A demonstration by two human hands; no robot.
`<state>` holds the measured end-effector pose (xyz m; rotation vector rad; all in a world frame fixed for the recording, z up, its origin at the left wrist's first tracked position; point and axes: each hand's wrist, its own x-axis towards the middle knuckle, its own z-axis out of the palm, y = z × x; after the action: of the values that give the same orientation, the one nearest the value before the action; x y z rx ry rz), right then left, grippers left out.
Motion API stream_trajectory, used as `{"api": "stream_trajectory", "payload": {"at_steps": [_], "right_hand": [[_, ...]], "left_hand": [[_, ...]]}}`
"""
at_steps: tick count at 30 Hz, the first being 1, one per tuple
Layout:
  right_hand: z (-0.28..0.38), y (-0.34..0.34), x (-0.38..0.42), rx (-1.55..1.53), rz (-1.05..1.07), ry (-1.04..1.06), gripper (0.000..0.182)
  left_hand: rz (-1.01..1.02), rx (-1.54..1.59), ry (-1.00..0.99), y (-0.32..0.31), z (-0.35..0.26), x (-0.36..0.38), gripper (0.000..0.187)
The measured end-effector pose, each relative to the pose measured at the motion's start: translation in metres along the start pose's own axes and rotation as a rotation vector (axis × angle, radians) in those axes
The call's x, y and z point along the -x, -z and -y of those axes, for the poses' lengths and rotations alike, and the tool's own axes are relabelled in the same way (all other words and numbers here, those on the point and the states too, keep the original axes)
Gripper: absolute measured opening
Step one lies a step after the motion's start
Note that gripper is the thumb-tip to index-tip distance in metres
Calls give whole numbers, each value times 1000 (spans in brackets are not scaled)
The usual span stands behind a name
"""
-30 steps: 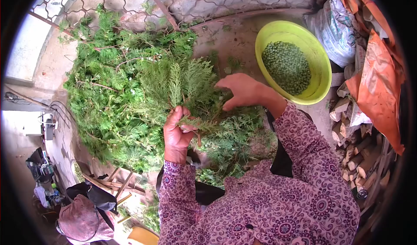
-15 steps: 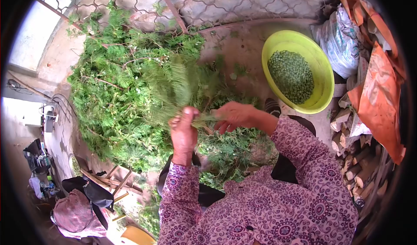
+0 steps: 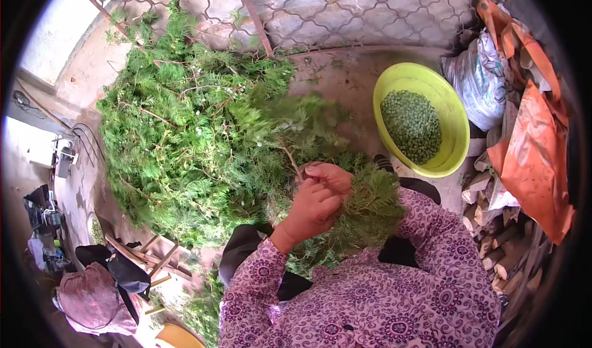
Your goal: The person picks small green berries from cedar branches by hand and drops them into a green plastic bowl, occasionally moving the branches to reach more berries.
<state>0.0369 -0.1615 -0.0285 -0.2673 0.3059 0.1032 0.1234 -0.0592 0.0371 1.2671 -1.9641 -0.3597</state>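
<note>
My left hand point(image 3: 313, 207) is closed around the woody stem of a green leafy branch point(image 3: 288, 123), which spreads out blurred above it. Right beside it, touching, my right hand point(image 3: 333, 179) has its fingers curled; a leafy sprig point(image 3: 373, 200) hangs on its right side, partly over the sleeve. What the right fingertips pinch is hidden. A large heap of feathery green branches point(image 3: 179, 138) covers the ground ahead and to the left. Small round green pieces fill part of a yellow-green basin point(image 3: 453, 116) at the right.
A wire mesh fence point(image 3: 345, 8) runs across the top. White sacks point(image 3: 484, 79), an orange sheet point(image 3: 535, 163) and stacked firewood point(image 3: 509, 249) line the right side. At lower left are a wooden frame point(image 3: 157, 258), a pink cloth point(image 3: 92, 298) and a yellow container point(image 3: 179, 337).
My hands have come together and moved; the left shifted right. Foliage now shows both above and to the right of them. The view has shifted slightly, with the basin lower in it.
</note>
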Motion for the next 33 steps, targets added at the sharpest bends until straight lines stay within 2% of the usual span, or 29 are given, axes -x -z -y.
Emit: {"api": "stream_trajectory", "payload": {"at_steps": [2,3,5,9,11,12,14,17,19,20,22,24,26,27,29,30,32,33], "right_hand": [[-2,-3,0,237,-317,302,16],[1,-7,2,237,-319,307,16],[9,-16,7,482,-322,380,16],[16,-13,10,646,-303,467,15],[18,-15,14,876,-343,480,17],[18,-17,15,878,-343,480,17],[15,-21,18,1237,-460,542,14],[12,-20,15,1261,-437,529,17],[14,-15,13,1274,-484,518,16],[14,-12,12,1283,-530,506,16],[7,-1,8,1290,-543,559,16],[7,-1,7,1295,-554,634,16],[9,-7,11,1409,-517,832,15],[12,-1,11,1411,-520,832,15],[18,17,8,1508,-315,929,15],[18,10,11,1512,-312,926,15],[19,-9,19,1676,-371,967,16],[19,-5,17,1679,-367,967,16]], "left_hand": [[67,-34,-6,-3,-1,1,24],[83,-73,-15,-6,-1,2,26],[97,-112,-28,-7,-1,1,28],[154,-169,23,1,-10,-3,38],[183,-189,46,4,-10,-1,43],[239,-143,78,7,-8,2,47],[294,-98,111,15,-3,7,51],[384,63,154,24,3,13,47],[395,-280,171,18,2,21,48],[392,-276,176,8,2,26,48],[371,-696,138,-23,4,35,49],[397,-619,157,-23,2,38,54],[545,-484,130,-8,-7,35,64],[543,-483,127,4,-11,31,64],[743,67,117,25,-13,21,78],[738,68,119,24,-9,21,78],[515,789,66,21,-2,22,81],[512,786,66,22,-1,23,81]]}}
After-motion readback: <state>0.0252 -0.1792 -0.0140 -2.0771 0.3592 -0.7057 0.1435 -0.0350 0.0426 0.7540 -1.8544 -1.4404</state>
